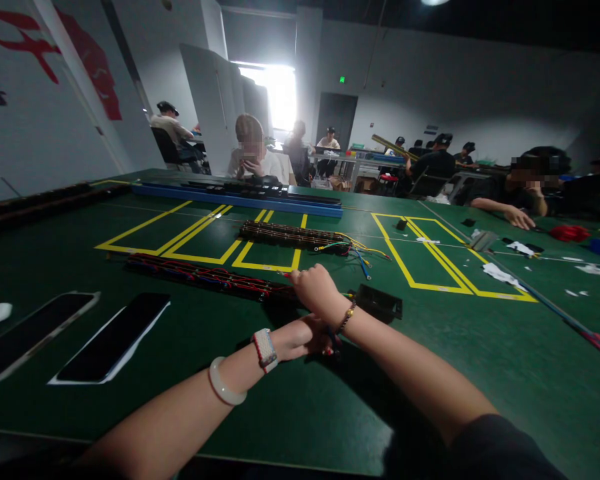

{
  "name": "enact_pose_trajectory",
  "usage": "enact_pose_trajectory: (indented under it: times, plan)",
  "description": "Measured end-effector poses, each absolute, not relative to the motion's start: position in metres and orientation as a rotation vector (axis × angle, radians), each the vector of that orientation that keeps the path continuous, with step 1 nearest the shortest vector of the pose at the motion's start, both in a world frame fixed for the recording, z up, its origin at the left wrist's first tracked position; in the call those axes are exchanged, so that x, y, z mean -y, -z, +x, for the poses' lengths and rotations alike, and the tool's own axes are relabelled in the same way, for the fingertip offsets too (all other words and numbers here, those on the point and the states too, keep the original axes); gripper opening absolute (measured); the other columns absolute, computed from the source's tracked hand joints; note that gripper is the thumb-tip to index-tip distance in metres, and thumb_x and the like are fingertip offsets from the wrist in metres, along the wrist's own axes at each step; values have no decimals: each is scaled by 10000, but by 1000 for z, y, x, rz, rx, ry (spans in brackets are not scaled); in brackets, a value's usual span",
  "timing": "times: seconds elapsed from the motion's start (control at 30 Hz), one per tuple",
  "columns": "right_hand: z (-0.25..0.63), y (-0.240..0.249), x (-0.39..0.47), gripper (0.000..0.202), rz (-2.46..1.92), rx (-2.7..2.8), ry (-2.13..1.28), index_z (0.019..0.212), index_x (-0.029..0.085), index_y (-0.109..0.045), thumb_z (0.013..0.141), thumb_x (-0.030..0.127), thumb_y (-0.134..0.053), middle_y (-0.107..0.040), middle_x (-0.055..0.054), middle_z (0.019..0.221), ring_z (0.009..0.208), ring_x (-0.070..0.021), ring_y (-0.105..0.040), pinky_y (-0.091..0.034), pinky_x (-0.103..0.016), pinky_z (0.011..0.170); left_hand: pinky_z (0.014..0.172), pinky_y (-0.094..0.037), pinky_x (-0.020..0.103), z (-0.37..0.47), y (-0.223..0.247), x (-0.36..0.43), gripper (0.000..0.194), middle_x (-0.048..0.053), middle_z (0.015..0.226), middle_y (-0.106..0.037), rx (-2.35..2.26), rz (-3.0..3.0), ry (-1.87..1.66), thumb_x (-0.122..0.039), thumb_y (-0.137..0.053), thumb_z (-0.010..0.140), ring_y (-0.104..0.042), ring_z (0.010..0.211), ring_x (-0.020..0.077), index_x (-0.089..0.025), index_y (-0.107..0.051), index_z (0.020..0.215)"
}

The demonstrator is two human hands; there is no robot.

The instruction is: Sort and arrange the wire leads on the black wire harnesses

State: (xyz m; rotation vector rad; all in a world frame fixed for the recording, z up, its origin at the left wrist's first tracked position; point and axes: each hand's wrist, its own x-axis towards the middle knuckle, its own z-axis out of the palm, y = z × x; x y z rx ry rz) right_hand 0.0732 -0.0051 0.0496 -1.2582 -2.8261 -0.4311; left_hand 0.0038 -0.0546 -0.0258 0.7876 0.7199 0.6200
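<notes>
A long dark strip with red and blue wires (pixel 200 277) lies across the green table, ending at a black rectangular housing (pixel 380 303). My right hand (pixel 316 287) is closed in a fist over the strip's right part. A small red tip shows beside its fingers, but what they grip is hidden. Crossing under my right wrist, my left hand (pixel 303 337) is closed around loose wire ends (pixel 333 343), whose dark and red tips stick out past the fingers. Behind my hands lies a second wired strip (pixel 295 233), with yellow, green and blue leads ending in ring terminals.
Two phones (pixel 117 337) (pixel 35 333) lie at the left, one on white paper. A long blue tray (pixel 235 200) with black parts stands at the back. Yellow tape outlines (pixel 440 289) mark the table. White scraps (pixel 505 275) lie at right. A person's hand (pixel 519 217) rests at the far right.
</notes>
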Motion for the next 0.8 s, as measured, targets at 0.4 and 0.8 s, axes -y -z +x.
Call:
enact_pose_trajectory:
  times: [0.4,0.8]
  plan:
    - [129,-51,3,358,-1143,2592,75,1221,162,-480,989,391,-334,-683,-76,915,779,-185,-624,-381,-273,650,502,-363,207,7,26,53,117,46,696,-629,-734,790,-631,-183,-357,924,-527,472,73,-140,-456,881]
    - [190,4,-3,152,-1005,2728,724,977,179,-635,910,182,-498,-606,-48,795,787,-194,-508,-322,-348,836,535,-392,196,7,14,63,132,38,810,-628,-827,909,-672,-265,-457,916,-582,521,61,-178,-359,905]
